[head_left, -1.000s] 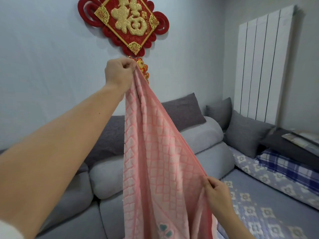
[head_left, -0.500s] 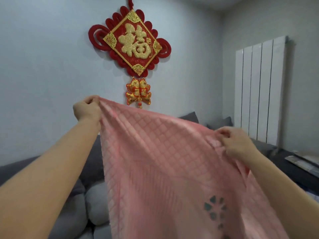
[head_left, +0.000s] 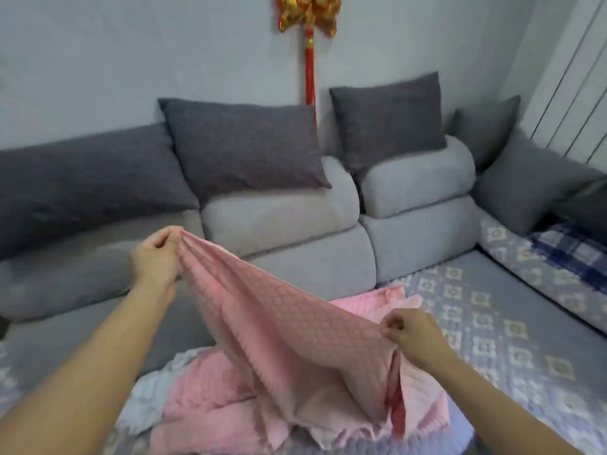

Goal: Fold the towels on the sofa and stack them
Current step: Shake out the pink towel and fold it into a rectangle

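A pink towel with a diamond pattern (head_left: 282, 326) stretches between my two hands above the sofa seat. My left hand (head_left: 156, 257) pinches one top corner up at the left. Lower at the right, my right hand (head_left: 410, 333) grips the other corner. The towel's lower part hangs down onto a loose pile of pink towels (head_left: 210, 408) on the seat in front of me. A white towel (head_left: 147, 392) sticks out at the pile's left side. More pink cloth (head_left: 371, 300) lies behind the held towel.
The grey corner sofa (head_left: 312, 264) has dark grey pillows (head_left: 243, 146) along its back. A patterned blue-grey cover (head_left: 486, 323) lies on the seat to the right. A blue plaid cloth (head_left: 571, 247) is at the far right. A red tassel (head_left: 309, 70) hangs on the wall.
Both hands have come down from chest height with the pink towel, the right lower than the left. The view has tipped down from the wall ornament to the sofa seat and pile.
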A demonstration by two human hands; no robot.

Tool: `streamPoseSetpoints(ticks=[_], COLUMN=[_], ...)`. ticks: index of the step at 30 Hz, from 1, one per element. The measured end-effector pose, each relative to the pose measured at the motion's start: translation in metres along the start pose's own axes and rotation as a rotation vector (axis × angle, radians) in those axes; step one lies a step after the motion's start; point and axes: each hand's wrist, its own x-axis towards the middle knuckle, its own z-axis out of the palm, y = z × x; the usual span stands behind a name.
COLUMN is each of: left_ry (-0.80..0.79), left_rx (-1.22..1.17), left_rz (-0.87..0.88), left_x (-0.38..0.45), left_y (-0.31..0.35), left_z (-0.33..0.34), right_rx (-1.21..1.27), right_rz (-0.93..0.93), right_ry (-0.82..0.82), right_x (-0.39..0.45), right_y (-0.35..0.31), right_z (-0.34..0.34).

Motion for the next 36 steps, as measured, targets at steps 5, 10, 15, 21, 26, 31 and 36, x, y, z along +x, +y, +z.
streamPoseSetpoints(ticks=[5, 10, 15, 21, 26, 31, 36], left_ry=[-0.089, -0.089, -0.04, -0.039, 0.089, 0.126, 0.076], left_rx=[0.283, 0.382, 0.376, 0.169, 0.084, 0.348, 0.362], left_rz=[-0.114, -0.176, -0.241, -0.478, -0.626, -0.626, -0.642], left_x=[-0.045, -0.09, -0.126, -0.186, -0.228, -0.234, -0.235], left_y=[-0.09, -0.13, -0.155, -0.2, -0.211, -0.229, -0.231], left_z=[-0.049, -0.076, -0.108, -0.172, -0.191, -0.197, -0.194], right_rx=[0.016, -0.092, -0.193, -0.305, -0.258, -0.245, -0.193], right_rz=[0.142, 0.161, 0.108, 0.084, 0.076, 0.098, 0.151], right_ry=[-0.26, -0.513, -0.501, -0.447, -0.317, -0.256, -0.156], right_x=[-0.053, -0.089, -0.103, -0.12, -0.131, -0.132, -0.128], right_y=[0.055, 0.088, 0.108, 0.112, 0.106, 0.108, 0.099], right_z=[0.111, 0.161, 0.17, 0.176, 0.176, 0.174, 0.173])
